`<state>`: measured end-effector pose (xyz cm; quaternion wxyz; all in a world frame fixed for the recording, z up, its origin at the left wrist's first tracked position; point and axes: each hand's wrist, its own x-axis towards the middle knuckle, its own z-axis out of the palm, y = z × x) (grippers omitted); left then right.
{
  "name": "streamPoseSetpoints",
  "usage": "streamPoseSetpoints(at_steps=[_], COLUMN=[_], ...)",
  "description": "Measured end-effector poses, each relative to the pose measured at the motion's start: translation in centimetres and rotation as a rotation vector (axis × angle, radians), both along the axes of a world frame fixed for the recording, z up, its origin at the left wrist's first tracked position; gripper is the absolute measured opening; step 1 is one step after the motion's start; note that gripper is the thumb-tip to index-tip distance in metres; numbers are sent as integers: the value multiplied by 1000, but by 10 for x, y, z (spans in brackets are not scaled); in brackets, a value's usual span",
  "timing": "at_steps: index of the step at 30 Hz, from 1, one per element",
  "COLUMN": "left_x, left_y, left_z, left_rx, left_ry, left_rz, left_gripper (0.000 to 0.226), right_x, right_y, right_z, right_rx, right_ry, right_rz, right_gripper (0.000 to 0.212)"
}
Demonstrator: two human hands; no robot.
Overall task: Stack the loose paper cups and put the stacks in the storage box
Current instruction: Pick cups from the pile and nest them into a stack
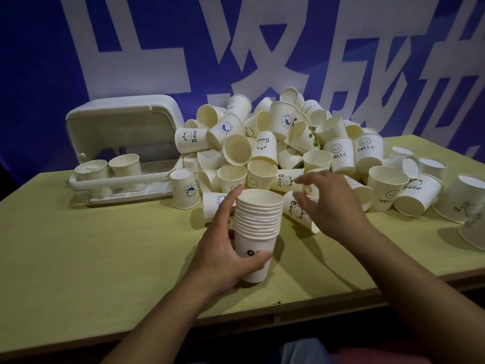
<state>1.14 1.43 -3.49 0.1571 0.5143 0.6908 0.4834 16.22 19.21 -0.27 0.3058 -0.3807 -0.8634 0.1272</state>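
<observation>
- Stack of paper cups (258, 227), upright, mouths up, long axis vertical, standing on the tabletop (105, 258) near its front edge, just in front of the loose pile.
- Gripped low on the bottom cup by the left hand (223, 248), fingers curled round the front, thumb up along the stacked rims.
- Right hand (325, 203) just beside the stack's right, spread wide with fingers relaxed, holding nothing, hovering over a fallen cup marked "Bear" (299, 211).
- Behind both hands, a big heap of loose cups (275, 143), tipped every way: some on their sides, some upside down, a few upright; smooth white paper, tapered, rolled rims, printed with "Bear", "HELLO", smileys and blue round logos.
- More cups (420, 190) scattered right toward the tabletop's edge.
- Back left, touching the heap's edge, a white plastic storage box (120, 122) with rounded lid swung up; two cup stacks (110, 166) inside on its slatted tray.
- Tabletop pale yellow-green, flat, matte.
- Behind, a blue banner (39, 61) with large white characters.
</observation>
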Motion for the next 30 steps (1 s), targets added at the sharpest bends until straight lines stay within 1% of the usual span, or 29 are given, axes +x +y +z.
streamPoseSetpoints(at_steps=[2, 3, 4, 6, 9, 10, 11, 13, 15, 17, 20, 21, 23, 25, 27, 28, 30], left_x=[-1, -1, -1, -2, -2, -2, -2, -3, -4, -3, 0, 1, 2, 2, 1, 0, -2], left_y=[-1, -1, -2, -1, -1, 0, 0, 2, 3, 4, 4, 4, 3, 2, 1, 0, -2], left_z=[-1, -2, -2, -2, 2, 3, 4, 6, 8, 9, 12, 13, 12, 10, 8, 7, 5], left_rx=[0, -1, -4, -13, -30, -36, -40, -48, -60, -64, -83, -93, -99, -84, -56, -45, -25], left_ry=[3, 1, -2, -2, 16, 24, 31, 33, 36, 28, 37, 44, 49, 50, 57, 59, 50], left_rz=[4, 3, 2, -1, -19, -25, -33, -56, -77, -96, -117, -116, -106, -95, -85, -83, -83], left_gripper=[115, 116, 116, 117, 116, 116, 116, 115, 115, 115, 108, 104, 100, 107, 114, 116, 117], right_x=[-3, -5, -6, -8, -8, -6, -4, 1, 7, 10, 8, 7, 4, -1, -6, -8, -10], right_y=[8, 11, 12, 12, 12, 11, 10, 6, 2, -3, -17, -23, -34, -41, -45, -45, -46], right_z=[-4, -6, -8, -8, -1, 2, 4, 12, 22, 30, 38, 39, 37, 31, 26, 25, 24], right_rx=[-27, -8, 10, 25, 26, 34, 48, 11, -95, -161, -321, -379, -448, -516, -606, -616, -586], right_ry=[-294, -413, -489, -557, -600, -572, -497, -223, 94, 309, 558, 617, 643, 648, 700, 718, 693], right_rz=[-51, -69, -84, -94, -49, -29, -11, 40, 106, 148, 225, 273, 353, 404, 414, 402, 400], right_gripper=[51, 57, 61, 66, 75, 79, 84, 92, 93, 79, 57, 54, 49, 38, 26, 22, 16])
